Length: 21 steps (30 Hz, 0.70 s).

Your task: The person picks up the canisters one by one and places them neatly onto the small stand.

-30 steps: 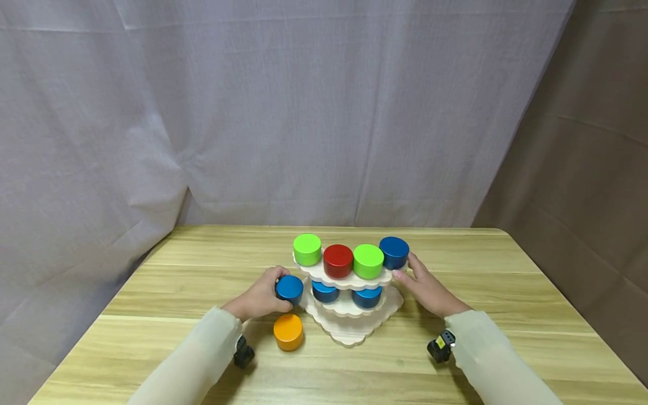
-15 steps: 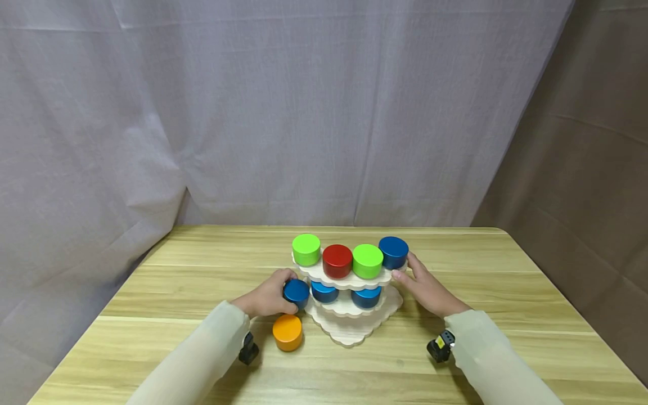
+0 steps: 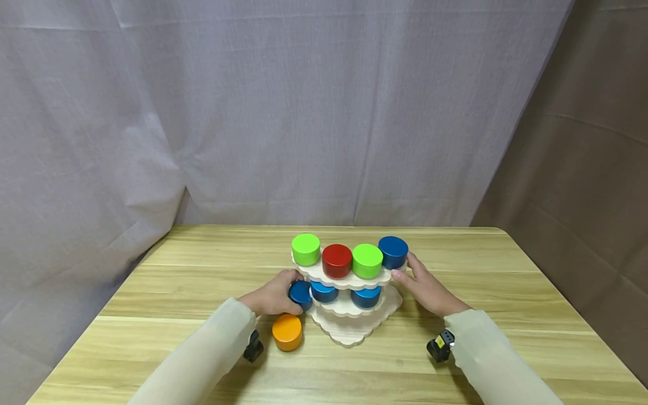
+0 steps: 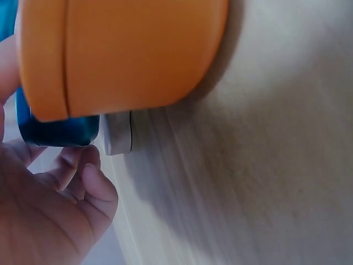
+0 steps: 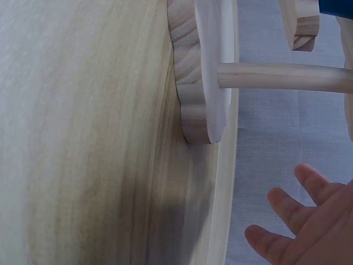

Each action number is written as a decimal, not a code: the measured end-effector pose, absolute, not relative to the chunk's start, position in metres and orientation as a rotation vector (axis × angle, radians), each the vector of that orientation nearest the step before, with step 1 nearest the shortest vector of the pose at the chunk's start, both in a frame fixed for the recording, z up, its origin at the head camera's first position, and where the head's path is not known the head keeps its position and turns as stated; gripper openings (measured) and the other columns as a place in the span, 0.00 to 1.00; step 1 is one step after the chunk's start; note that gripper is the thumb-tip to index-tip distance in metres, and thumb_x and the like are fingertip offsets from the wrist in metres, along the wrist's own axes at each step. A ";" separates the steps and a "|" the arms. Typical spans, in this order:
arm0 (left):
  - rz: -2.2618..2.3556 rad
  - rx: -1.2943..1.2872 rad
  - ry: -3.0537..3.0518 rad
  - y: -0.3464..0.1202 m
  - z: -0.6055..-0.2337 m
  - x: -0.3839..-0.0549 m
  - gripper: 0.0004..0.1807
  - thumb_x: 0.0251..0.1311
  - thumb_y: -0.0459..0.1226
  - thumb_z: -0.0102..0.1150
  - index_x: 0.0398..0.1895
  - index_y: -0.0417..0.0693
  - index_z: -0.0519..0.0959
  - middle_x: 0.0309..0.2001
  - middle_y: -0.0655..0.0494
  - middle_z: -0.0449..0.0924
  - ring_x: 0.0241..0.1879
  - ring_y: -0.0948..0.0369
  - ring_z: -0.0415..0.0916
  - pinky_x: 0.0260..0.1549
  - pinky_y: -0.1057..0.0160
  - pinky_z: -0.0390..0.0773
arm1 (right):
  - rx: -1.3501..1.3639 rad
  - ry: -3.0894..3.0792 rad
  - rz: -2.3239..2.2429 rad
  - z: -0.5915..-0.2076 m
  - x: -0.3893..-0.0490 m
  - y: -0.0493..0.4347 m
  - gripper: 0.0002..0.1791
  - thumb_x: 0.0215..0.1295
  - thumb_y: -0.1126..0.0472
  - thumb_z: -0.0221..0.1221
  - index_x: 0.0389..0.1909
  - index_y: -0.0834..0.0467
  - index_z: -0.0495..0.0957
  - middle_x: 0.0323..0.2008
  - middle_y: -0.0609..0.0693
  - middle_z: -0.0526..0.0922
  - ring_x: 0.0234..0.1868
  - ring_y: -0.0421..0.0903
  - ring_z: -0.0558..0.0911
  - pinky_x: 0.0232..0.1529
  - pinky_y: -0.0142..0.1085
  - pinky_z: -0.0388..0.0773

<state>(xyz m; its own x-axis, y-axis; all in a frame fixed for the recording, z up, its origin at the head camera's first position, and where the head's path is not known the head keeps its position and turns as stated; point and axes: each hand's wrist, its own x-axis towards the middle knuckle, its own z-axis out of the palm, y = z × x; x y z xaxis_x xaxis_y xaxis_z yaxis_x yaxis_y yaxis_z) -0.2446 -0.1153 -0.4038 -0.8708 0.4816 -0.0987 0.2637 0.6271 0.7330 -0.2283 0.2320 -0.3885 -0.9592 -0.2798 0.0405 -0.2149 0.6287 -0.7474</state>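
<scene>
A blue tin (image 3: 301,296) is in my left hand (image 3: 277,293), held between thumb and fingers at the left of a pale wooden tiered stand (image 3: 349,332). In the left wrist view, part of that blue tin (image 4: 60,131) shows behind an orange tin (image 4: 132,55). On the table just in front of my left hand sits the orange tin (image 3: 287,333). My right hand (image 3: 427,288) touches the right end of the stand's top tier, beside a dark blue tin (image 3: 393,252). Several fingers of the right hand (image 5: 320,226) spread straight in the right wrist view.
Along the top tier stand two green tins (image 3: 306,250), with a red tin (image 3: 337,261) between them. Two more blue tins (image 3: 365,297) sit on the middle tier. The wooden table (image 3: 152,315) ends at a grey curtain (image 3: 283,112) behind.
My left hand has moved right with the blue tin, bringing it against or close to the stand's left side. My right hand stays where it was.
</scene>
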 end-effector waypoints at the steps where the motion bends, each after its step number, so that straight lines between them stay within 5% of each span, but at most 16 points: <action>1: 1.095 0.604 2.560 -0.115 -0.403 -0.245 0.30 0.44 0.29 0.71 0.52 0.40 0.69 0.52 0.46 0.70 0.50 0.51 0.68 0.56 0.47 0.71 | -0.423 2.764 -1.252 -0.388 -0.228 0.232 0.43 0.74 0.42 0.44 0.77 0.54 0.33 0.74 0.67 0.41 0.71 0.72 0.45 0.59 0.73 0.45; 11: 1.083 0.581 2.585 -0.110 -0.404 -0.245 0.31 0.43 0.31 0.74 0.52 0.38 0.70 0.51 0.46 0.72 0.49 0.51 0.70 0.58 0.47 0.69 | -0.440 2.770 -1.266 -0.389 -0.229 0.233 0.41 0.74 0.43 0.43 0.77 0.55 0.34 0.74 0.67 0.41 0.72 0.71 0.44 0.60 0.73 0.43; 21: 1.151 0.561 2.547 -0.106 -0.402 -0.242 0.30 0.45 0.29 0.73 0.51 0.35 0.70 0.42 0.49 0.73 0.37 0.57 0.73 0.44 0.57 0.78 | -0.452 2.767 -1.278 -0.390 -0.229 0.233 0.41 0.74 0.43 0.43 0.77 0.55 0.35 0.75 0.66 0.41 0.72 0.71 0.45 0.60 0.73 0.44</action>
